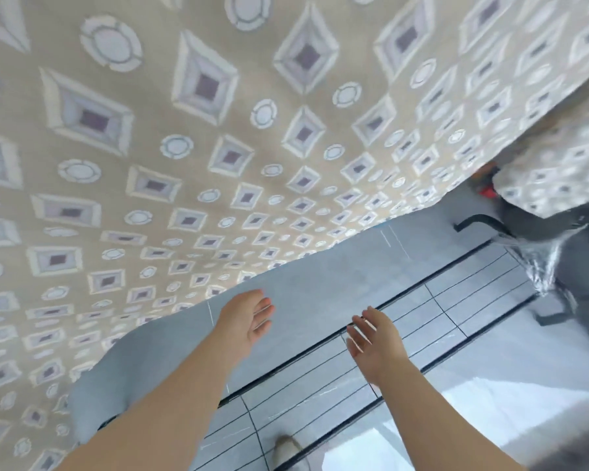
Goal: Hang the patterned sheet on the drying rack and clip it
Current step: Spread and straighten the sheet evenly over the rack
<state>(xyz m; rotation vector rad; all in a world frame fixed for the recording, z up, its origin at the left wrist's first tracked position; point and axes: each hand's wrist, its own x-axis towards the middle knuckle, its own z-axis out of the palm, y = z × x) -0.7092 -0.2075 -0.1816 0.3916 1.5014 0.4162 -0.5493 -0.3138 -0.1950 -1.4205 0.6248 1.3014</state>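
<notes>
The patterned sheet [191, 158], beige with white and purple diamonds and rings, hangs down and fills the upper left of the head view. Its lower edge runs diagonally just above my hands. The drying rack's rail is hidden; only a dark curved foot [480, 220] shows at right under another fold of sheet [558, 171]. My left hand [247, 317] is empty with fingers spread, just below the sheet's edge and apart from it. My right hand [374, 338] is empty too, palm turned inward. A small red item [488, 191], maybe a clip, peeks out beside the fold.
Grey tiled floor [320, 273] lies below, crossed by a dark sliding-door track [405, 294]. Shiny floor reflects light at lower right. The toe of a light slipper [288, 448] shows at the bottom. A blurred shiny grey thing [551, 263] stands at right.
</notes>
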